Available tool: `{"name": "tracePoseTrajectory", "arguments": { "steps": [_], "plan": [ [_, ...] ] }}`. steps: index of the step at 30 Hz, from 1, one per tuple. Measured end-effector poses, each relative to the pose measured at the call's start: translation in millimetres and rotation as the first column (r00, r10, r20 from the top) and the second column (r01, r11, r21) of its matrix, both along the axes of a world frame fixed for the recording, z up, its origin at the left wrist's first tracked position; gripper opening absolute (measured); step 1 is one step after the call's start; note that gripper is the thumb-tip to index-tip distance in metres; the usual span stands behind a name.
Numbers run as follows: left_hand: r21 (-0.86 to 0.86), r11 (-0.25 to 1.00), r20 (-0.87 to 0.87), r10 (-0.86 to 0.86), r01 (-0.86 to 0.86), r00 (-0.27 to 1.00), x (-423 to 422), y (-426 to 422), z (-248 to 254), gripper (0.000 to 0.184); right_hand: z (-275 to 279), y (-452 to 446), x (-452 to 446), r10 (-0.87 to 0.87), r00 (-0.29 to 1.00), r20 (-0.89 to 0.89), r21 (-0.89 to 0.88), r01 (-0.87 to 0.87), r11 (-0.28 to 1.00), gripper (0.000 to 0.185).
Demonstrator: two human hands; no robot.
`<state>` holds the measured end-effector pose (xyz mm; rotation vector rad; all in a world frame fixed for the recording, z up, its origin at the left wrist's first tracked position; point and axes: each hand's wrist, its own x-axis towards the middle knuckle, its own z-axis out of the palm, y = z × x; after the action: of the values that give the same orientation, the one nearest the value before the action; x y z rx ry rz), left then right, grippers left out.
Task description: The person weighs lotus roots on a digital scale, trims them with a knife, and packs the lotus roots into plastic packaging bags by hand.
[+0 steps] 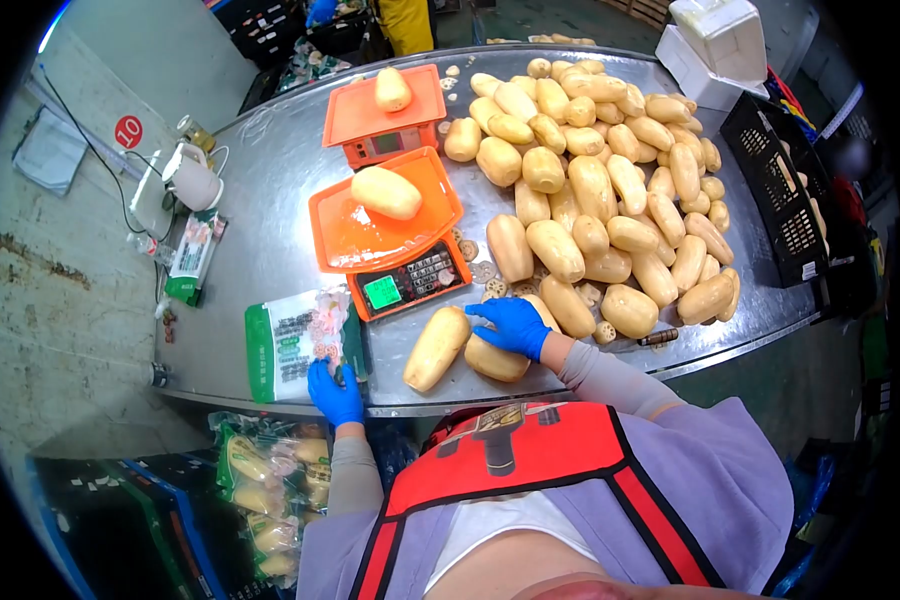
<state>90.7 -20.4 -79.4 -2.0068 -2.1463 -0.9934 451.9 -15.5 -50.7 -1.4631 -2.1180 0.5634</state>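
Note:
My left hand (336, 392), in a blue glove, is at the lower edge of a green and white printed bag (295, 345), its fingers apart and touching the bag. Also gloved in blue, my right hand (512, 326) lies spread over a lotus root piece (495, 360) near the table's front edge. Another root piece (437, 350) lies between my hands. One large piece (386, 193) rests on the near orange scale (345, 240), whose display is lit green. Whether my right fingers grip anything is hidden.
A big pile of lotus roots (590, 190) covers the table's right side. Behind is a second orange scale (345, 115) with a root on it. A black crate (775, 190) and white foam boxes (710, 60) stand right; a kettle (192, 178) stands left. Filled bags (260, 480) sit below the edge.

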Motion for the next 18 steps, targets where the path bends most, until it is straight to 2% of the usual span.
{"name": "tracePoseTrajectory", "arguments": {
  "steps": [18],
  "plan": [
    [-0.011,1.0,-0.003,0.016,-0.016,1.0,-0.5,0.5,-2.4,0.038,-0.4,0.8,0.0,0.007,1.0,0.005,-0.005,-0.006,1.0,0.037]
  ]
}}
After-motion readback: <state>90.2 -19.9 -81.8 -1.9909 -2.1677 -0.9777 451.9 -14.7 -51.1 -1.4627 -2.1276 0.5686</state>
